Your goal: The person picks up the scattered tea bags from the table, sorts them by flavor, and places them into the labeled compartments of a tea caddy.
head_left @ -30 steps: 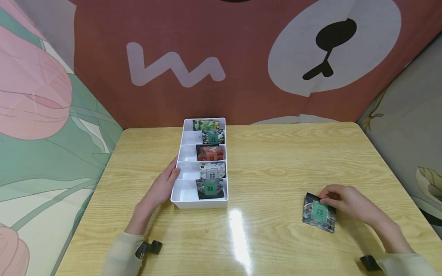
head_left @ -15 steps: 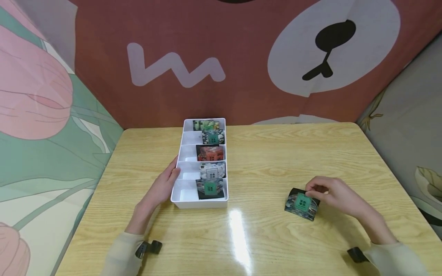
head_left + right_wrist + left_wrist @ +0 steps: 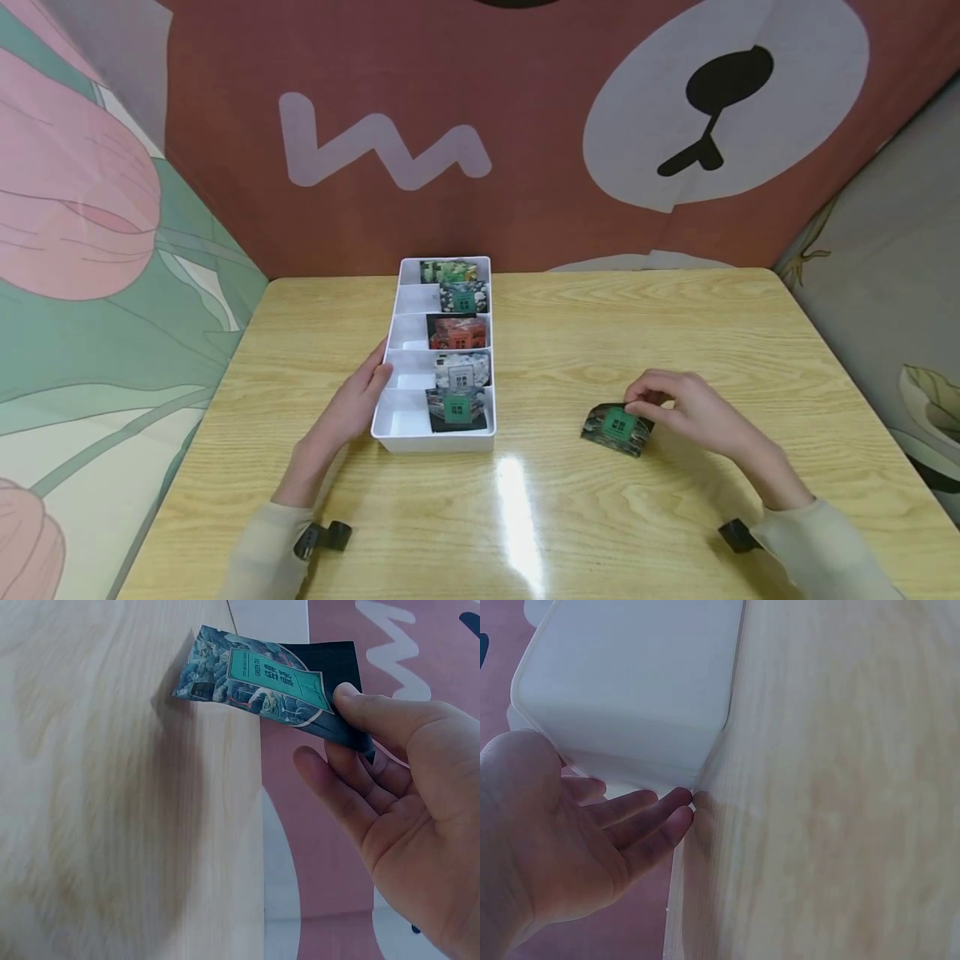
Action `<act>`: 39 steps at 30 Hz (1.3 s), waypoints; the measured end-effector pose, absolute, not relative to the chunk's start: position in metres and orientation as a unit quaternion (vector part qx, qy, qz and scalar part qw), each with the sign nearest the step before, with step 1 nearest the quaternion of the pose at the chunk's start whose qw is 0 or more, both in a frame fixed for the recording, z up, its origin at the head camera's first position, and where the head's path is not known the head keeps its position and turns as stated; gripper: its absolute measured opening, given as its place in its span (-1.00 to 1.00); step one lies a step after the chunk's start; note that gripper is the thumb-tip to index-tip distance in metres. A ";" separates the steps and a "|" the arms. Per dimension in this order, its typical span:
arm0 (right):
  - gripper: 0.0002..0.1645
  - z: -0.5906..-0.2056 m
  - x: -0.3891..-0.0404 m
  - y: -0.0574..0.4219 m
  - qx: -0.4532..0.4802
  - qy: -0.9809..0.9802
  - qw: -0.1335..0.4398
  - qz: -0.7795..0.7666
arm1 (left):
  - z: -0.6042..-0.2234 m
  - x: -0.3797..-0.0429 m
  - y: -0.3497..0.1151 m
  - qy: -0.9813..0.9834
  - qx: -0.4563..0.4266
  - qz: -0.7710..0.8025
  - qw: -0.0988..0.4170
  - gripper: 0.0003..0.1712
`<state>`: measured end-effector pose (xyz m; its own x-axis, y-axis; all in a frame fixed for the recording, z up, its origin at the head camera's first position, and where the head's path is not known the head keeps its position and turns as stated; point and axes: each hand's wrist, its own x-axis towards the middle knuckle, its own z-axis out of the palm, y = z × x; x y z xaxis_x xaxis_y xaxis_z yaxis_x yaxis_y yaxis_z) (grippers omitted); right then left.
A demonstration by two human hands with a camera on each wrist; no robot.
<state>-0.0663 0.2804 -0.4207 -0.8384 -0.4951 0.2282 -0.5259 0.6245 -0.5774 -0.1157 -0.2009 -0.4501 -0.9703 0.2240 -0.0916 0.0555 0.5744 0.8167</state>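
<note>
My right hand [image 3: 693, 412] pinches a tea bag packet [image 3: 617, 427] by its dark top edge, thumb over the near face. A teal label reading "GREEN TEA" shows in the right wrist view, where the packet [image 3: 262, 679] is tilted just over the table, its lower end at or near the surface. Against the outer left side of a white divided tray [image 3: 397, 427] rests my left hand [image 3: 356, 400]. In the left wrist view its fingers [image 3: 641, 825] are loosely extended, the tips touching the tray's lower side wall [image 3: 630, 742].
Each tray compartment holds packets on its right side: green [image 3: 450, 272], dark with teal label [image 3: 463, 297], red [image 3: 457, 333], white [image 3: 461, 371] and another teal-labelled one [image 3: 456, 409] in front. A wooden table [image 3: 600, 333] carries everything, with a printed wall covering [image 3: 525, 208] behind.
My right hand has carried the packet leftward and slightly away from me, toward the tray. The packet has tipped flatter along the way. My left hand and the tray have stayed put.
</note>
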 end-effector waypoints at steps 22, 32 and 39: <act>-0.95 -0.372 -0.102 0.199 0.362 -0.864 0.029 0.349 | -0.452 -0.115 -0.203 0.885 0.063 0.447 0.111 -0.34; -0.94 -0.354 -0.110 0.159 0.377 -0.853 0.011 0.359 | -0.454 -0.116 -0.201 0.882 0.072 0.452 0.111 -0.33; -0.93 -0.354 -0.117 0.128 0.401 -0.838 -0.001 0.369 | -0.451 -0.116 -0.202 0.885 0.061 0.446 0.116 -0.34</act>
